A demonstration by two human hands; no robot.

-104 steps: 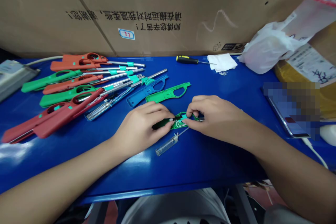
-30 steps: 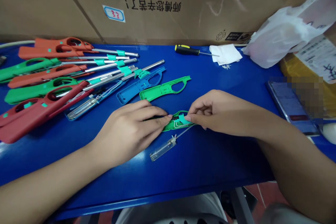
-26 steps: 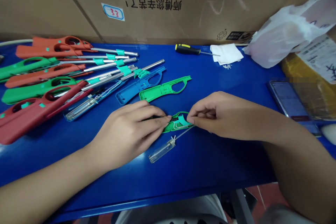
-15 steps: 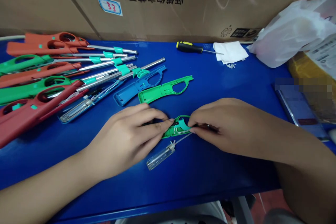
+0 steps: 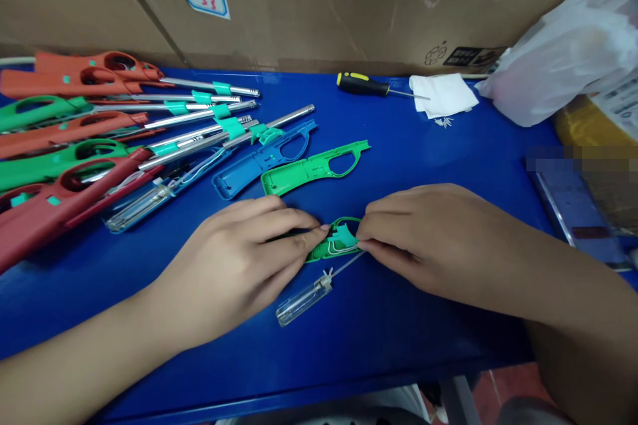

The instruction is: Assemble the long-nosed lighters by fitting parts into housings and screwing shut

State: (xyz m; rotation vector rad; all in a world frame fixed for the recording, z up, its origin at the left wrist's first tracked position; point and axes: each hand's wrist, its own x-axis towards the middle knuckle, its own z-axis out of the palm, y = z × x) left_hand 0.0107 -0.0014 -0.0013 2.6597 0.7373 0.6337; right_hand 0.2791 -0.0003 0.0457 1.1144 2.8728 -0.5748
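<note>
Your green lighter shell [image 5: 326, 251] lies on the blue table [image 5: 389, 325] between your hands. The table's near edge is close on your side of the shell, bare tabletop lies to its right, a clear fuel tube [image 5: 302, 300] sits just in front, a green half-shell [image 5: 314, 169] is near behind and the pile of lighters [image 5: 74, 153] is well off to its left. Your left hand [image 5: 239, 252] lies palm down with its fingers pinched on the shell's left end, while your right hand [image 5: 423, 239], knuckles up, nips the right end between thumb and forefinger.

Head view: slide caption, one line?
Left hand and right hand pinch a green lighter shell on the blue table, assembled lighters at left.
</note>
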